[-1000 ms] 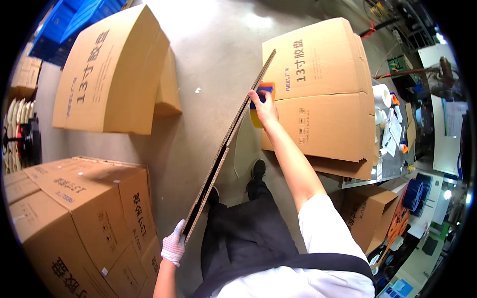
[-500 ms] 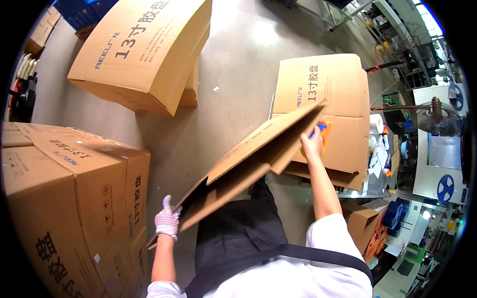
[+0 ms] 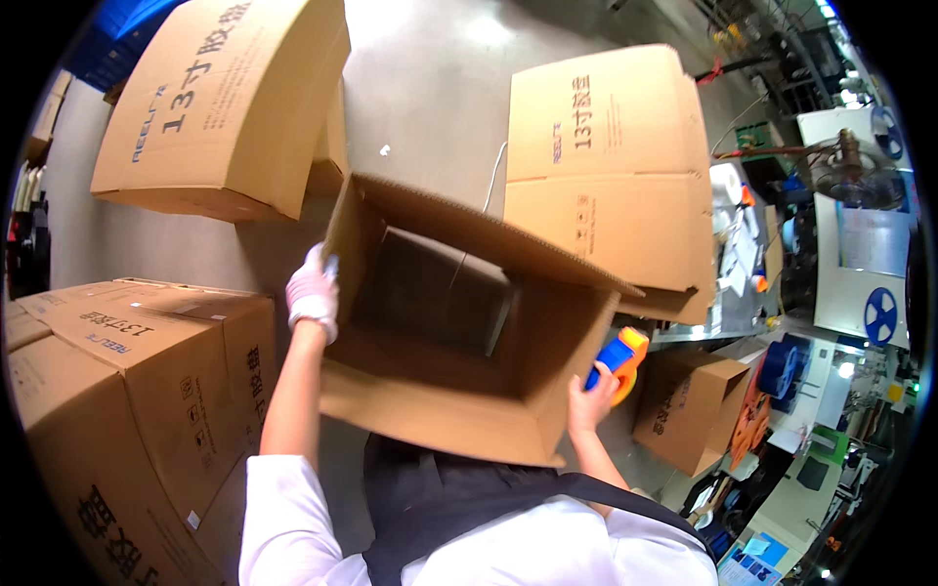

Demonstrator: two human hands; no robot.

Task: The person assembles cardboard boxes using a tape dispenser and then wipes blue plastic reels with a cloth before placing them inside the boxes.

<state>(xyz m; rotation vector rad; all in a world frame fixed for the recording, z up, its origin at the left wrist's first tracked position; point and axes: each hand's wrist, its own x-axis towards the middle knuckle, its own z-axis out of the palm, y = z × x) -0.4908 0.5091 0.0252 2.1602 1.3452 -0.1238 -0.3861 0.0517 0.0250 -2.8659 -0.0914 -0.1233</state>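
An open cardboard box (image 3: 440,405) is held out in front of me, squared up, and the floor shows through its far end. My left hand (image 3: 313,298), in a white and pinkish glove, grips its left wall, with part of the fingers hidden. My bare right hand (image 3: 589,400) is closed around a blue and orange tape dispenser (image 3: 625,356) beside the box's right wall. Whether the right fingers also touch that wall, I cannot tell.
A stack of flat cardboard sheets (image 3: 606,127) lies ahead to the right. Large cartons stand at far left (image 3: 215,107) and near left (image 3: 186,391). A smaller open carton (image 3: 694,405) sits at right, near workbenches with blue reels (image 3: 879,317).
The folded cardboard has been opened out into a box shape. My left hand has moved up and my right hand down, still with the tape dispenser. The view has shifted slightly.
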